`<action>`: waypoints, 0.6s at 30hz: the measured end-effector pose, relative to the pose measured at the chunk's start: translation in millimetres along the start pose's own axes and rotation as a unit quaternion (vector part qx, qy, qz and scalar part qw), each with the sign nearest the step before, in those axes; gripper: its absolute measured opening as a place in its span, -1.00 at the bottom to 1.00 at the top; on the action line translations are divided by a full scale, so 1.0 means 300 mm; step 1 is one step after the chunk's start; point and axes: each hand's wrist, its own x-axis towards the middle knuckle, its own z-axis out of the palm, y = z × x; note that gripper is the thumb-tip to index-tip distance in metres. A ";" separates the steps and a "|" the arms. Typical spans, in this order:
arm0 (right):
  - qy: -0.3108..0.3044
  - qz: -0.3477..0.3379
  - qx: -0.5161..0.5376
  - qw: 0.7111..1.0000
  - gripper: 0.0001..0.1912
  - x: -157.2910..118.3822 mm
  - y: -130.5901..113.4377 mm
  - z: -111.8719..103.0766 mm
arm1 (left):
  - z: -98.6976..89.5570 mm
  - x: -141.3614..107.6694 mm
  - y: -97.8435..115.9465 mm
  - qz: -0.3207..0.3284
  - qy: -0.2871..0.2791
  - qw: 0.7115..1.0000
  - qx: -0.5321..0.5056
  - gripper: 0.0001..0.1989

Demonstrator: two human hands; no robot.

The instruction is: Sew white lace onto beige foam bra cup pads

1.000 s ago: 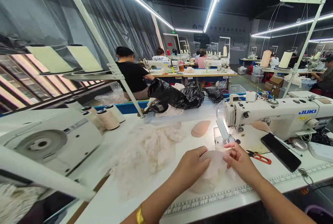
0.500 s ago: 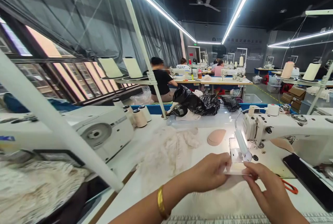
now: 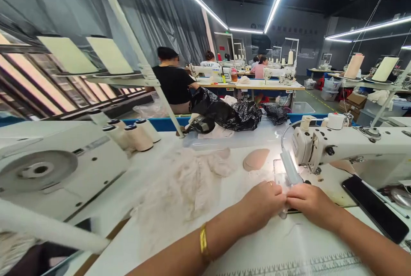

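My left hand (image 3: 261, 207) and my right hand (image 3: 313, 205) meet in front of the sewing machine (image 3: 356, 141), both with fingers closed. Between them is a small piece of clear or whitish material (image 3: 283, 215), mostly hidden by the fingers. A slim lamp (image 3: 290, 167) lights the spot just behind my hands. Skin-toned oval pieces (image 3: 256, 159) lie behind my left hand. Pale lace fabric (image 3: 189, 182) spreads over the table to the left.
A phone (image 3: 375, 208) lies to the right of my right hand. A ruler strip (image 3: 302, 266) runs along the front edge. Thread cones (image 3: 138, 137), a slanted white pole (image 3: 58, 227) and black plastic bags (image 3: 244, 115) stand or lie around. A person (image 3: 173, 81) sits ahead.
My hands have come together, and the pale strip stretched between them is now mostly covered. The orange-handled tool is no longer visible. The view has shifted.
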 end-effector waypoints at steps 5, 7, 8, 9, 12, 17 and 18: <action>0.007 0.041 0.040 0.998 -0.60 -0.025 -0.006 -0.030 | 0.111 -0.013 -0.013 -0.021 0.156 0.986 -0.047 -0.73; -0.005 0.053 0.045 0.998 -0.62 -0.025 -0.012 -0.040 | 0.124 -0.023 -0.006 -0.017 0.196 0.977 -0.078 -0.72; -0.011 0.059 0.046 0.997 -0.63 -0.023 -0.014 -0.044 | 0.123 -0.024 -0.003 -0.012 0.208 0.974 -0.089 -0.71; -0.015 0.065 0.047 0.997 -0.64 -0.021 -0.015 -0.047 | 0.121 -0.023 0.000 -0.010 0.217 0.972 -0.094 -0.71; -0.025 0.085 0.053 0.995 -0.67 -0.013 -0.020 -0.055 | 0.110 -0.011 0.007 -0.022 0.240 0.968 -0.077 -0.70; -0.023 0.103 0.054 0.993 -0.74 0.002 -0.038 -0.049 | 0.121 0.001 0.006 -0.046 0.244 0.968 -0.033 -0.73; -0.021 0.107 0.043 0.993 -0.74 0.005 -0.041 -0.046 | 0.126 0.001 0.006 -0.048 0.242 0.969 -0.027 -0.74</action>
